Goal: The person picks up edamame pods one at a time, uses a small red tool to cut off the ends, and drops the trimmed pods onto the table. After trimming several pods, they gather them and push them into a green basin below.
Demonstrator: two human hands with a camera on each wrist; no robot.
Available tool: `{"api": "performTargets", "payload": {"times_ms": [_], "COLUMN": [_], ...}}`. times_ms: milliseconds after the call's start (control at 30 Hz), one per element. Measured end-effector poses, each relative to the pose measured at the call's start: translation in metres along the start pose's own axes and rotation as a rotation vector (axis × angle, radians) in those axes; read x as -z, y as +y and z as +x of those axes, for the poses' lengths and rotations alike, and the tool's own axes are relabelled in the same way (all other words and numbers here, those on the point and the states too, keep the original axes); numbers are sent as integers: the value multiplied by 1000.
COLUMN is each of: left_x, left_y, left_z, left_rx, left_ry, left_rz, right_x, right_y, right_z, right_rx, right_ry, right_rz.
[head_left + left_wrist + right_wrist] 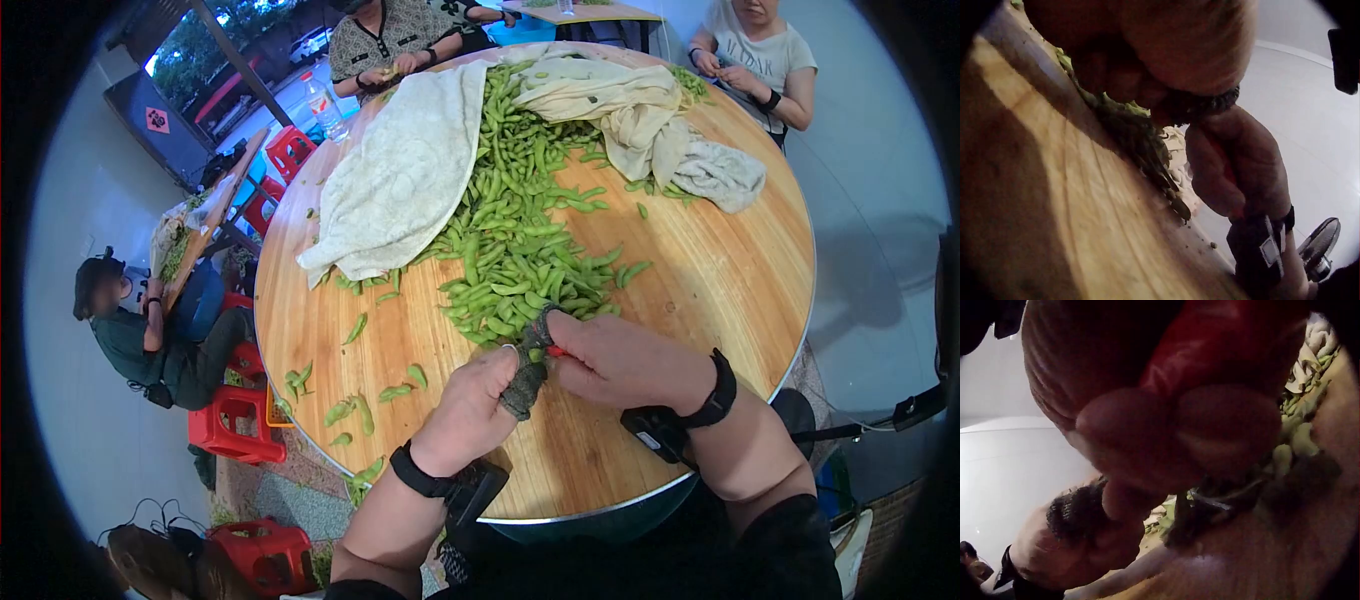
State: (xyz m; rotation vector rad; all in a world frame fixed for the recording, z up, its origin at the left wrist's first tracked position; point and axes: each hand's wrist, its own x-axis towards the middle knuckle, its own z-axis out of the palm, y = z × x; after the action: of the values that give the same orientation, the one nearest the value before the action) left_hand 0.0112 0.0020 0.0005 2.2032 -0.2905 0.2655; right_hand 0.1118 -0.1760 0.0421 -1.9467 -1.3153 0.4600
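My two hands meet over the near edge of a heap of green soybean pods (520, 270). The left hand (468, 400), a dark knitted cover on its fingers, pinches a soybean pod (536, 355) that shows as a bit of green between the hands. My right hand (630, 362) wears a similar cover on one finger. Its fingers curl round a red-handled tool (1200, 347), whose working end is mostly hidden. In the left wrist view the right hand (1241, 159) faces the left one.
A round wooden table (700, 290) carries the heap, a white towel (405, 165) and cream cloths (620, 105). Loose pods (360, 410) lie at left. Two people sit across the table, another person (140, 320) at a side table. Red stools (240, 425) stand left.
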Motion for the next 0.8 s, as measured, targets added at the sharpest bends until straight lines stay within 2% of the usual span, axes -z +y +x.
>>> {"api": "performTargets", "payload": {"times_ms": [267,367,433,467,533,567,633,667,733,767,800], "left_x": [1,3,7,7,8,10,15,15,13,9,4], "left_y": [-2,-1,3,5,10,14,22,18,3,0,-1], "left_z": [-1,-2,-4,-4,-5,-7,-8,-10,-14,-12,-10], "left_rx": [-16,-38,123,125,228,236,381,387,336,333,334], "left_ry": [-29,-24,-93,-94,-62,-65,-93,-97,-124,-119,13], "left_rz": [7,-91,-257,-257,-527,-526,-790,-789,-940,-938,-788], "right_x": [1,1,3,6,12,12,10,7,0,-2,-3], "right_y": [-2,0,0,-3,-13,-14,-15,-12,-2,0,0], "right_z": [1,2,3,2,0,0,0,0,3,6,8], "right_rx": [-18,9,45,44,-300,-301,-367,-369,-270,-267,-284], "right_ry": [1,2,-24,-24,-218,-220,-281,-280,-320,-324,-206], "right_rz": [-16,0,223,224,801,810,1096,1102,1331,1327,1178]}}
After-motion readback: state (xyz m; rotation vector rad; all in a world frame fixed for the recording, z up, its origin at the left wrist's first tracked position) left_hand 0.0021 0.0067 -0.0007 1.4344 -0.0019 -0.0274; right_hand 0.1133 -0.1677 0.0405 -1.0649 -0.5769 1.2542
